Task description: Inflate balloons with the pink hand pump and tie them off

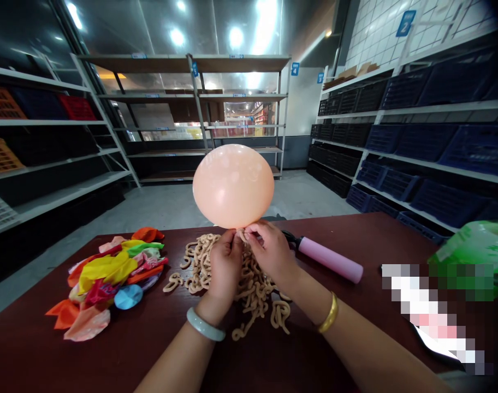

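Observation:
An inflated peach balloon (233, 185) stands upright above the table, its neck down at my fingertips. My left hand (225, 262) is closed, thumb and fingers pinching the balloon at its neck. On the other side of the neck my right hand (272, 248) is closed in a pinch too. A small pale loop shows between the fingertips; whether it is the neck's end or a separate piece I cannot tell. Under both hands lies a heap of beige curled loops (255, 295), partly hidden by them. To the right rests a pink hand pump (331, 259) with a black end.
Deflated balloons in many colours (105, 273) lie piled on the left of the dark red table (150, 349). A green plastic bag (466, 251) and a blurred-out flat object (435, 322) are at the right. Shelves with crates (416, 144) stand beyond.

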Demonstrator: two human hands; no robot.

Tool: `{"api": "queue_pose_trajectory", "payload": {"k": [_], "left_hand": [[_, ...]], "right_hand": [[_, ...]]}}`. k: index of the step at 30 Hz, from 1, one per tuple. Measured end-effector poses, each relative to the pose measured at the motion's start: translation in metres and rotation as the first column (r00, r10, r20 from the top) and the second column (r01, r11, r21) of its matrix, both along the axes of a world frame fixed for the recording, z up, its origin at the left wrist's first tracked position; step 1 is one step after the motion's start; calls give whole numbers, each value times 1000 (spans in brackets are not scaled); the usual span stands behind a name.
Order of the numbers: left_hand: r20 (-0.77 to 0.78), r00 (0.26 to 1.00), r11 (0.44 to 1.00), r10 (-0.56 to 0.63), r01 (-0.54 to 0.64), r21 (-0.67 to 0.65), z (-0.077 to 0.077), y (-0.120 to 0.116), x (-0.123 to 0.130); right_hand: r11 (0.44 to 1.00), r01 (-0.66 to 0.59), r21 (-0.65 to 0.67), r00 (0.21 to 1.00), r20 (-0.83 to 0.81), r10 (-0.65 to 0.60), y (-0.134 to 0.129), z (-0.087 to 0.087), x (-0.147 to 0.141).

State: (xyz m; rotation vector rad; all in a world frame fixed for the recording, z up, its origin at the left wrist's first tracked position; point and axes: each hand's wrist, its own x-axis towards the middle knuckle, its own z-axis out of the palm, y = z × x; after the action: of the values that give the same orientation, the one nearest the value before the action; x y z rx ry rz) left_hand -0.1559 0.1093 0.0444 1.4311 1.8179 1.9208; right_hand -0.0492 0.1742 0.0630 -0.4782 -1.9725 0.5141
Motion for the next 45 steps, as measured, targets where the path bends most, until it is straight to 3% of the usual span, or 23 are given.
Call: {"api": "queue_pose_trajectory", "payload": {"k": [4, 7, 10, 15, 20, 22, 24, 25, 27, 29, 32, 36, 39, 42, 45], "left_hand": [[149, 986, 996, -82, 77, 33, 0, 2, 3], [161, 984, 997, -77, 77, 5, 0, 2, 4], [61, 998, 1000, -28, 28, -11, 1, 0, 4], [-178, 982, 997, 59, -67, -42, 1, -3, -1], [-220, 974, 995, 57, -75, -73, 1, -3, -1], [-162, 986, 996, 39, -51, -71, 1, -3, 1], [-25, 1000, 999, -3, 2, -52, 1, -1, 4], [60, 998, 999, -33, 35, -31, 1, 0, 6], [194, 977, 996, -89, 86, 22, -1, 1, 8], [225, 971, 995, -86, 75, 58, -2, 1, 10], [149, 989, 999, -10, 3, 48, -1, -2, 12], [81, 997, 999, 12, -15, 40, 3, -5, 14], [77, 997, 999, -4, 1, 37, 4, -5, 14], [91, 996, 1000, -7, 5, 24, 4, -4, 14], [79, 997, 1000, -6, 4, 21, 3, -3, 13]], "right_hand": [[989, -120, -86, 991, -75, 114, 6, 2, -1], [967, -160, -196, 982, -133, 135, 9, 4, -2], [930, -192, -312, 976, -160, 148, 11, 3, -1], [891, -223, -394, 971, -172, 167, 12, 0, -2], [792, -313, -525, 950, -163, 267, 13, -1, -4], [841, -254, -479, 967, -110, 229, 10, 0, -4], [959, -61, -275, 998, -25, 56, 5, 1, -2], [990, 48, -134, 999, 15, -46, 2, 2, 0], [976, 184, 114, 978, 72, -193, -5, 4, 3], [959, 189, 214, 971, 107, -215, -9, 4, 5], [982, 117, 145, 989, 68, -128, -7, 3, 6], [996, -16, -90, 998, -64, 10, 3, 0, 2], [932, -166, -323, 980, -157, 120, 9, 0, -2], [764, -317, -562, 946, -243, 213, 11, 0, -4], [617, -419, -666, 907, -337, 253, 10, 0, -4]]}}
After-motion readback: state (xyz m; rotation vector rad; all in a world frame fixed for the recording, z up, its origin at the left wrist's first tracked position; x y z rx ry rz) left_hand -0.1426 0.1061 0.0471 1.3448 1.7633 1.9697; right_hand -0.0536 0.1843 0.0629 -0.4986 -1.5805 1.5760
